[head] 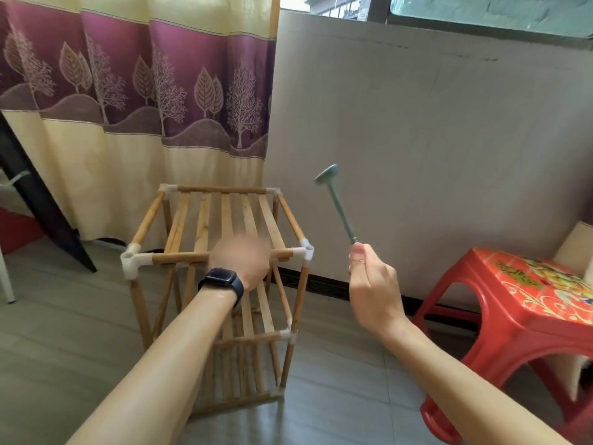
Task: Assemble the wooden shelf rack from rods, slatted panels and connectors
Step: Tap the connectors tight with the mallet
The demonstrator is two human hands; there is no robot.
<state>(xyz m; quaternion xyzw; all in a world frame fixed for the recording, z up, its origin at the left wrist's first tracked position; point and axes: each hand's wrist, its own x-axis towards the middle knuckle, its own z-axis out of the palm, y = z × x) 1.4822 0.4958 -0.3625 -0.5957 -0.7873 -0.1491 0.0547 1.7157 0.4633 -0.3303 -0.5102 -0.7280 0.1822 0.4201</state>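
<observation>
Wooden rack (226, 216) stands upright on the floor (64, 332), two slatted panels (203, 220), white connectors (133, 260).

No legible text, label, brand, number or sign can be read. Two surfaces carry markings that cannot be resolved.

The red stool (526, 284), to the right of the wooden rack (226, 213), has a printed top — a yellow, green and white ornament whose shapes cannot be read as characters.

The watch (221, 279), on the wrist directly in front of the rack's near top rail, shows a dark screen — no digits or logo can be made out.

The curtain (128, 75) behind the rack carries only a tree and leaf pattern.
</observation>
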